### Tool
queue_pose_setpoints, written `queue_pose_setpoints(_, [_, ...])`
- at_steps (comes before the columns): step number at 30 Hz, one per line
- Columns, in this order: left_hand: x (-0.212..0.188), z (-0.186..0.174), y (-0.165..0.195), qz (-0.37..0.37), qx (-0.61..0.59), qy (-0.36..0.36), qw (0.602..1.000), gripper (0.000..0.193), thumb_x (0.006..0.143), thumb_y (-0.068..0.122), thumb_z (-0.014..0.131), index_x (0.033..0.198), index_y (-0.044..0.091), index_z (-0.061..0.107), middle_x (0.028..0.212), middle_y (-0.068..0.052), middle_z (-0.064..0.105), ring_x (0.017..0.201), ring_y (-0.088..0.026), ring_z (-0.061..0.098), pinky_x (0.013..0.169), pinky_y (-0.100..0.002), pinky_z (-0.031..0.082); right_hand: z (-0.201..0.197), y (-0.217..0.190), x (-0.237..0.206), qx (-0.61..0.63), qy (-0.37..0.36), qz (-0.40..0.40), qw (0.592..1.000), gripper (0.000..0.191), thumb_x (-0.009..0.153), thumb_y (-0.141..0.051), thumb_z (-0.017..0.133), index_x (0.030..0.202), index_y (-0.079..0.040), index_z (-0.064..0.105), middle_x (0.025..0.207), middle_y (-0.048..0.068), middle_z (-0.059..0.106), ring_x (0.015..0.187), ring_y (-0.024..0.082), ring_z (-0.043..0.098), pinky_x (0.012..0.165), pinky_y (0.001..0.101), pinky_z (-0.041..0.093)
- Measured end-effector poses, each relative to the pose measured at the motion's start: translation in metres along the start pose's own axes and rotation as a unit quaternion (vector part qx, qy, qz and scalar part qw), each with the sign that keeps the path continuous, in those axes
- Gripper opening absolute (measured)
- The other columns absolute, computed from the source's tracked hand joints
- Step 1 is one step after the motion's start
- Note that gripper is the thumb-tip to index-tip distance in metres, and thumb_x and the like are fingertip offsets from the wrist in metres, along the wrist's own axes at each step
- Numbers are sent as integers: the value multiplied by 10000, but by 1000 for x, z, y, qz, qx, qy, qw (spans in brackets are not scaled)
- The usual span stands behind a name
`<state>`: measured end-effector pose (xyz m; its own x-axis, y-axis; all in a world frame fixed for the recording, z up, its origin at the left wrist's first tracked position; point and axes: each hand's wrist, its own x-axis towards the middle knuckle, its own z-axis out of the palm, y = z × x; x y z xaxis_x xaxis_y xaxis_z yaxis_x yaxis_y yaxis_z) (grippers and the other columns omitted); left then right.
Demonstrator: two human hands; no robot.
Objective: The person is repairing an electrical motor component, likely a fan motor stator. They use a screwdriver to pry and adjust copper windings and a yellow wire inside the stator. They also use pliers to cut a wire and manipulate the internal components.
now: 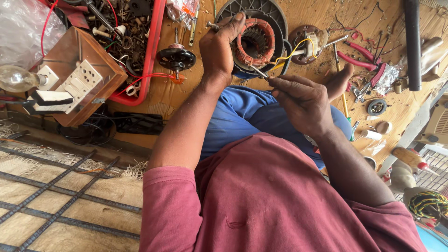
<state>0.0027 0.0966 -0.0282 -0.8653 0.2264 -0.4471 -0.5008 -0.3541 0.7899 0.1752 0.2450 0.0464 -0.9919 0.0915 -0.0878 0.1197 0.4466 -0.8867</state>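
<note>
Two hands (ringed copper stator)

Left arm stretched forward, bare forearm, left hand arched with knuckles up and fingertips pressed down, right arm bent inward, right hand half closed, thumb and forefinger pinched together, maroon short sleeves on both upper arms

Thin tool in the right hand, perhaps a screwdriver, too small to tell.
</note>
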Motion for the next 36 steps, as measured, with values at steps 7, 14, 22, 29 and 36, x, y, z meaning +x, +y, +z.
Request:
queue_pose_setpoints(7, [-2, 0, -2, 1, 12, 4, 1000, 304, 940, 181, 729, 1084, -83, 768, 1007, -108, 780, 971, -167, 718, 928, -289, 542, 19, 3, -5, 5, 66, -26, 997, 302, 971, 37, 735, 1263, -39, 728, 1226, 162, 724, 1104, 224, 726, 938, 309, 577])
queue_pose_setpoints(14, [-2, 1, -3, 4, 36, 19, 999, 321, 914, 206, 747, 1078, -69, 769, 983, -107, 783, 962, -168, 721, 923, -292, 543, 42, 13, -11, 28, 128, -37, 991, 294, 1010, 68, 706, 1294, -11, 695, 1225, 153, 716, 1075, 204, 719, 913, 289, 577])
queue_pose_setpoints(22, [-2, 1, -5, 3, 37, 23, 999, 328, 906, 225, 754, 1069, -59, 767, 983, -106, 792, 960, -168, 733, 928, -284, 545, 20, 18, -12, 395, 47, 219, 891, 444, 1058, -109, 623, 1479, 11, 550, 1180, 118, 699, 780, 131, 628, 689, 259, 528])
queue_pose_setpoints(29, [-3, 2, -6, -1, 21, 29, 999, 280, 922, 179, 749, 1037, -75, 772, 962, -109, 779, 922, -167, 720, 870, -278, 549, -4, 2, 19, 244, 41, 47, 968, 282, 1054, -71, 722, 1214, -51, 491, 1084, 40, 590, 906, 122, 599, 796, 299, 532])
queue_pose_setpoints(36, [-4, 4, -7, -3, -9, 28, 1000, 239, 929, 145, 734, 1010, -77, 768, 934, -91, 772, 885, -153, 703, 823, -267, 533, -3, -12, 75, -124, -16, -127, 984, 437, 761, -133, 950, 1140, -11, 770, 1101, 137, 678, 1006, 278, 669, 838, 373, 562])
